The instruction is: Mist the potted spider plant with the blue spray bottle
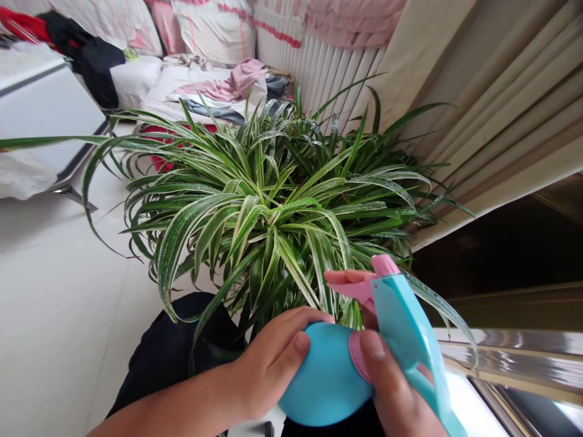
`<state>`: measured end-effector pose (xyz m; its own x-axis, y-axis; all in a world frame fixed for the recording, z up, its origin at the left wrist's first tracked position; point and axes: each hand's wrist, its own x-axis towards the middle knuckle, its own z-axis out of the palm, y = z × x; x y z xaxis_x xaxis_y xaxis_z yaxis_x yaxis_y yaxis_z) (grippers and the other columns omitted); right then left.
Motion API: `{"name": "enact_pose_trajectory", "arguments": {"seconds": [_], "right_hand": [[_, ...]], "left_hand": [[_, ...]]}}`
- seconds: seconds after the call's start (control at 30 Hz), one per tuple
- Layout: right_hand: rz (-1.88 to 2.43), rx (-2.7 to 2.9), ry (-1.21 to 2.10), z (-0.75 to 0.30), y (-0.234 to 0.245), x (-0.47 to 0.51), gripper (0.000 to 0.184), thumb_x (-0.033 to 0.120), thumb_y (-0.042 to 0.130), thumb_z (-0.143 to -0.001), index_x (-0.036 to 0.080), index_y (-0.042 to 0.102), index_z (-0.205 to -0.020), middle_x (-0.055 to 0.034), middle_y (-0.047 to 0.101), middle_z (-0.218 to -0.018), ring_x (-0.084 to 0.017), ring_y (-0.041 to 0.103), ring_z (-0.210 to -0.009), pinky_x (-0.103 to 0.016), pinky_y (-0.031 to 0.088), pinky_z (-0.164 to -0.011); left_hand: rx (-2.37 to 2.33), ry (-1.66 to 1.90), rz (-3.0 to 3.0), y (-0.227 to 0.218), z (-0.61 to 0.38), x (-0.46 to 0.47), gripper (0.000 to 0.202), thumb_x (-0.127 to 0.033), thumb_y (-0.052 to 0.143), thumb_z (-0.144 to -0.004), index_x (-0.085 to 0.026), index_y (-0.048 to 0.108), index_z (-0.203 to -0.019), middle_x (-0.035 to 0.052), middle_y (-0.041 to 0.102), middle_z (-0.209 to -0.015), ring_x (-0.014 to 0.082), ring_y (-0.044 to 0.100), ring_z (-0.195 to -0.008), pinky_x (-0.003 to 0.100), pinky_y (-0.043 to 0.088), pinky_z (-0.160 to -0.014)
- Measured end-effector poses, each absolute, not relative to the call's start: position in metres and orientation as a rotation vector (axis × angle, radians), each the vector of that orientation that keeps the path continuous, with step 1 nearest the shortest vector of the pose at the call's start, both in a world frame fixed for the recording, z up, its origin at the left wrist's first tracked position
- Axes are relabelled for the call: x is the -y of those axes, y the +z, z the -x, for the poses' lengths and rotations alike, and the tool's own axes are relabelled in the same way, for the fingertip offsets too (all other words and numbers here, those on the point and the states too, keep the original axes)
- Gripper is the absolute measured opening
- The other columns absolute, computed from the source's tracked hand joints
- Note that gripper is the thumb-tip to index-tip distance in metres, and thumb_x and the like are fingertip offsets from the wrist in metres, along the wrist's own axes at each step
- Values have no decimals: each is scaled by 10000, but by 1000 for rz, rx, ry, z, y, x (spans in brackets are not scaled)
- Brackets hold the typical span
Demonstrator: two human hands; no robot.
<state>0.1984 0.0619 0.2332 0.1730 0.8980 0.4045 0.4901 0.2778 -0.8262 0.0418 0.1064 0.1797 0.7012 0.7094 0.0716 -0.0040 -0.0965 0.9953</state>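
Blue spray bottle (325,373) tilted, nozzle end aimed far toward the spider plant (273,206); left hand (268,364) curled around the body, right hand (392,388) gripping the neck, fingers (346,276) on the pink trigger (353,292).

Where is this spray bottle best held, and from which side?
Probably at the pink collar of the spray bottle, coming from behind as the right hand does, fingers on the pink trigger. The round blue body bulges, so it suits a steadying palm from the left, like the left hand.
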Motion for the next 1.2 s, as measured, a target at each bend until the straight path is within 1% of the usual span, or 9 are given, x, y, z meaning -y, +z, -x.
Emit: {"name": "enact_pose_trajectory", "arguments": {"seconds": [0.07,0.13,0.33,0.6,0.7,0.8,0.97,1.1,1.2], "right_hand": [[1357,1488,547,-199,235,-62,489,384,470,-974,278,402,-1446,-83,622,-1301,-279,590,-1220,-419,542,-954],[1351,1520,577,-200,235,-62,453,370,469,-972,250,450,-1407,-95,604,-1329,-290,571,-1244,-416,543,-954],[1386,1521,492,-204,232,-58,318,290,504,-925,238,583,-1228,-65,668,-1175,-283,612,-1172,-420,512,-999],[1370,1473,490,-196,237,-54,212,219,484,-927,238,615,-1092,-43,684,-1016,-227,687,-967,-335,593,-811],[1364,1490,493,-200,235,-60,192,238,475,-935,242,614,-1068,-39,691,-983,-225,689,-949,-340,584,-828],[1305,1513,521,-204,227,-66,279,324,469,-954,247,587,-1195,-66,674,-1137,-258,649,-1094,-379,547,-922],[1238,1405,670,-199,218,-71,567,503,498,-942,304,364,-1456,-90,608,-1315,-296,607,-1194,-439,535,-945],[1254,1335,674,-196,218,-71,395,532,506,-929,296,582,-1238,-59,657,-1202,-281,639,-1137,-436,492,-1007],[1242,1429,607,-199,220,-71,246,421,490,-955,284,612,-1118,-35,674,-1084,-224,681,-1009,-342,550,-892]], "left_hand": [[-593,660,-1563,179,-42,-106,487,-505,263,-983,-208,580,-1204,89,653,-1180,232,598,-1114,340,441,-997],[-587,671,-1567,178,-42,-106,511,-531,246,-979,-218,578,-1211,82,649,-1191,226,591,-1125,338,433,-1010],[-570,698,-1629,172,-41,-105,540,-595,212,-956,-294,554,-1246,44,654,-1218,218,590,-1142,333,437,-1010],[-521,744,-1671,170,-42,-105,546,-593,269,-951,-237,559,-1247,88,655,-1225,243,592,-1147,350,446,-985],[-519,755,-1669,170,-42,-105,547,-584,267,-955,-220,563,-1238,97,658,-1208,240,603,-1124,348,457,-962],[-546,741,-1640,168,-43,-106,546,-578,271,-958,-201,561,-1227,103,662,-1171,236,613,-1095,350,463,-949],[-577,736,-1605,166,-44,-105,522,-572,269,-960,-221,563,-1212,76,665,-1109,210,630,-1034,331,477,-911],[-586,734,-1629,168,-45,-101,508,-557,253,-969,-230,563,-1205,67,661,-1105,204,617,-1048,324,466,-930],[-587,744,-1670,168,-46,-101,534,-581,245,-959,-216,562,-1185,78,649,-1082,210,605,-1033,340,463,-927]]}}
